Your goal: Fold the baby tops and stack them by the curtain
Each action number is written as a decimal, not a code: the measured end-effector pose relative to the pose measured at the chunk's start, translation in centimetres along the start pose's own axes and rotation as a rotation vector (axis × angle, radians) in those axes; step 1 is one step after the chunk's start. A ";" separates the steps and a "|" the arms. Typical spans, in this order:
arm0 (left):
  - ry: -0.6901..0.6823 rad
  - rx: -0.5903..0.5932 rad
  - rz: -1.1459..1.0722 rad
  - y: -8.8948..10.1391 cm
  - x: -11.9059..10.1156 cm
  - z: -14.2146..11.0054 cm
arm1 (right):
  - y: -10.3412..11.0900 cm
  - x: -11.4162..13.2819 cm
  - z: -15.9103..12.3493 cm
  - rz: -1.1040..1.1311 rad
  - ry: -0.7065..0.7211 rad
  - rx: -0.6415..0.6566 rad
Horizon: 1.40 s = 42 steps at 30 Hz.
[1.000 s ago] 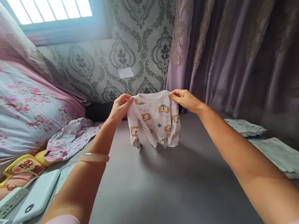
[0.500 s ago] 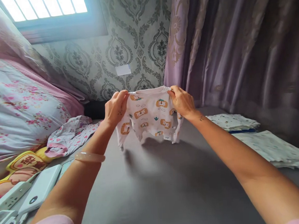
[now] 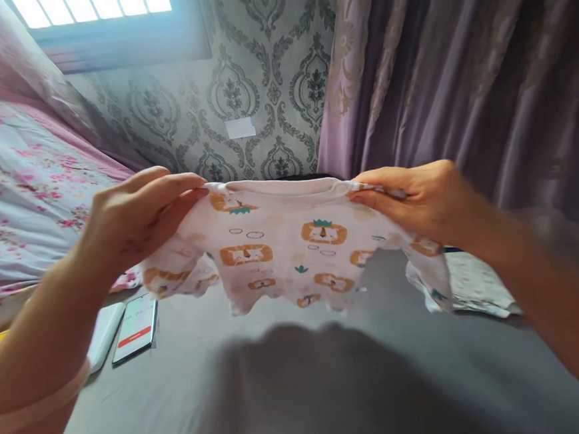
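Note:
A small white long-sleeved baby shirt (image 3: 286, 264) printed with orange lions hangs stretched between my hands, above a grey bed sheet (image 3: 193, 392). My left hand (image 3: 143, 212) pinches one shoulder beside the neckband, thumb and fingers pressed together. At the opposite shoulder my right hand (image 3: 413, 197) grips the cloth in the same kind of pinch. Both sleeves dangle outward below my hands. The shirt's lower edge hangs free of the sheet, and a dark shadow lies beneath it.
On the left a phone (image 3: 136, 328) with a lit screen lies beside a white power bank (image 3: 104, 335). Folded pale cloths (image 3: 478, 286) are partly hidden behind my right arm. A floral cover (image 3: 27, 191) rises at left; a purple curtain (image 3: 438, 65) hangs at right.
Both hands have drawn the shirt closer to me and higher above the sheet, spreading further apart. The shirt now looks larger, and the phone shows more fully.

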<state>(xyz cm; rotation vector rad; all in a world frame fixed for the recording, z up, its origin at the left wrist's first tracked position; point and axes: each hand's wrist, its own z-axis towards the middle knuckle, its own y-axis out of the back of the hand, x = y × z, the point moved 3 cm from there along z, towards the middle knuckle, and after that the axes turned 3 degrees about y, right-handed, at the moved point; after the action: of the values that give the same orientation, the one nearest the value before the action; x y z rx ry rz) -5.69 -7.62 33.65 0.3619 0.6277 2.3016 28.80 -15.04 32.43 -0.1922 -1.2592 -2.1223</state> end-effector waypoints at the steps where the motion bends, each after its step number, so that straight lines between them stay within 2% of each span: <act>1: 0.024 0.011 -0.038 0.9 -0.2 0.0 | 0.7 0.8 -0.3 0.012 -0.004 0.004; 3: 0.149 0.080 -0.117 1.9 -0.1 0.1 | 1.6 1.7 -0.4 0.018 -0.019 0.022; 4: 0.233 0.140 -0.167 1.9 0.3 0.1 | 1.7 1.7 -0.3 0.049 -0.040 0.069; 7: 0.420 0.360 -0.343 -0.4 1.8 -0.5 | 0.5 0.4 0.5 0.192 -0.137 0.279; 10: 0.416 0.590 -0.465 -5.3 2.9 -2.1 | -2.8 -2.6 1.1 0.242 -0.199 0.429; 12: 0.374 0.754 -0.507 -9.5 3.3 -4.0 | -6.0 -5.3 1.1 0.225 -0.197 0.498; 15: 0.330 0.905 -0.546 -15.9 3.7 -7.5 | -11.5 -9.7 0.4 0.160 -0.215 0.540; 17: 0.365 0.939 -0.509 -19.7 4.1 -9.9 | -14.8 -12.2 -0.2 0.060 -0.237 0.555; 19: 0.389 0.949 -0.475 -22.6 4.5 -11.8 | -17.2 -14.2 -0.7 -0.077 -0.269 0.548; 22: 0.405 0.952 -0.417 -25.2 4.9 -13.3 | -19.4 -15.7 -0.8 -0.160 -0.276 0.558; 31: 0.437 0.915 -0.305 -28.7 6.7 -13.2 | -22.0 -19.2 1.2 -0.139 -0.279 0.570; 37: 0.448 0.896 -0.301 -31.9 8.4 -13.1 | -23.0 -21.5 2.9 -0.145 -0.288 0.555; 42: 0.460 0.904 -0.260 -33.5 9.3 -12.5 | -23.6 -23.0 4.6 -0.156 -0.282 0.537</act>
<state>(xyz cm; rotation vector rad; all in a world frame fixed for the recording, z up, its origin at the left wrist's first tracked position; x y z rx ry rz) 1.47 15.78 6.00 0.1305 1.8290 1.7295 31.57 6.98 7.56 -0.1641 -2.0175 -1.8394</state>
